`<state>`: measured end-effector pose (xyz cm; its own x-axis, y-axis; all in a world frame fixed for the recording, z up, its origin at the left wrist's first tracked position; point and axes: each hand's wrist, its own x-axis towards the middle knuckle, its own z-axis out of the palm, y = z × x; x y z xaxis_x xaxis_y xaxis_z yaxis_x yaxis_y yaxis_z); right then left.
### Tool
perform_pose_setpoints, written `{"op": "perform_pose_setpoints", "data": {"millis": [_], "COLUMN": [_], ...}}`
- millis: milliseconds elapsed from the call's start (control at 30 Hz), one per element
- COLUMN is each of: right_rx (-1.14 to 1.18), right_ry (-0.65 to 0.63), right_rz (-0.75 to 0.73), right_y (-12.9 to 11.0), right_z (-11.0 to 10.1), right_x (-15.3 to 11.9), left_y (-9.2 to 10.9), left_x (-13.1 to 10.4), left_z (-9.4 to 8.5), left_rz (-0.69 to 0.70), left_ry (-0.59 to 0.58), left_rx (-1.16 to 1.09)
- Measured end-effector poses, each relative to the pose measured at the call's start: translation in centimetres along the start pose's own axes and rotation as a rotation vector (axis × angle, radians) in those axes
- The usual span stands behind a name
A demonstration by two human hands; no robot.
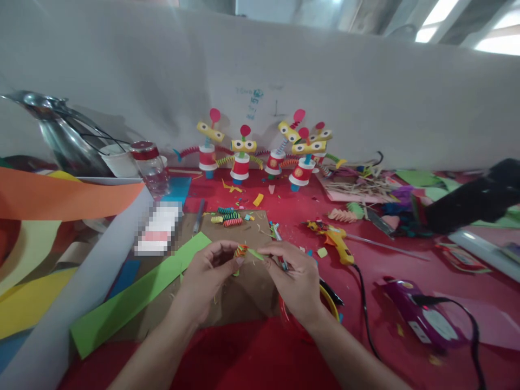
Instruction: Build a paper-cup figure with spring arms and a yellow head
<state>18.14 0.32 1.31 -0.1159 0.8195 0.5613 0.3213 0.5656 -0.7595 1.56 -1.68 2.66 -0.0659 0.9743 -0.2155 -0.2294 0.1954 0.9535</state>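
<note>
My left hand (213, 271) is closed, pinching a small folded paper spring (240, 251) in orange and green between thumb and fingertips. My right hand (294, 273) grips a light green paper piece (255, 254) at its tip, close beside the spring. Something small and bluish shows under the right fingers, too hidden to name. Both hands are over a brown cardboard sheet (260, 292). Several finished paper springs (231, 222) lie on its far part. Beside the left wrist stretches a long green paper strip (138, 292).
Paper-cup figures (241, 168) stand along the back wall. A yellow glue gun (339, 244) with a cord lies right of the hands, near a purple device (424, 314). A red-and-yellow round container (333, 303) sits below my right wrist. Coloured paper (60, 195) fills the left side.
</note>
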Motion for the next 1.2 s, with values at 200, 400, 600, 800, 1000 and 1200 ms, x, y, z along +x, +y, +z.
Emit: {"op": "perform_pose_setpoints", "data": {"millis": [200,400,600,800,1000,1200], "right_rx": [-0.028,-0.041,-0.050,-0.069,-0.072,-0.067], "right_ry": [0.027,0.020,0.000,0.035,0.032,0.041], "right_rz": [-0.044,-0.091,-0.180,-0.186,-0.213,-0.218], "right_y": [-0.02,0.02,-0.05,-0.13,0.09,0.21], "right_z": [0.12,0.17,0.09,-0.04,0.01,0.15], "right_x": [0.01,-0.13,-0.25,0.00,0.02,-0.10], "left_y": [0.05,-0.01,-0.03,0.10,0.19,0.12], "left_x": [-0.03,-0.04,-0.04,-0.03,-0.20,-0.25], "left_z": [0.14,0.17,0.11,0.11,0.11,0.11], "left_rz": [0.003,0.009,0.006,0.008,0.013,0.010], "left_ry": [-0.003,0.001,0.003,0.007,-0.004,0.000], "left_rx": [0.006,0.020,0.014,0.016,0.020,0.034]}}
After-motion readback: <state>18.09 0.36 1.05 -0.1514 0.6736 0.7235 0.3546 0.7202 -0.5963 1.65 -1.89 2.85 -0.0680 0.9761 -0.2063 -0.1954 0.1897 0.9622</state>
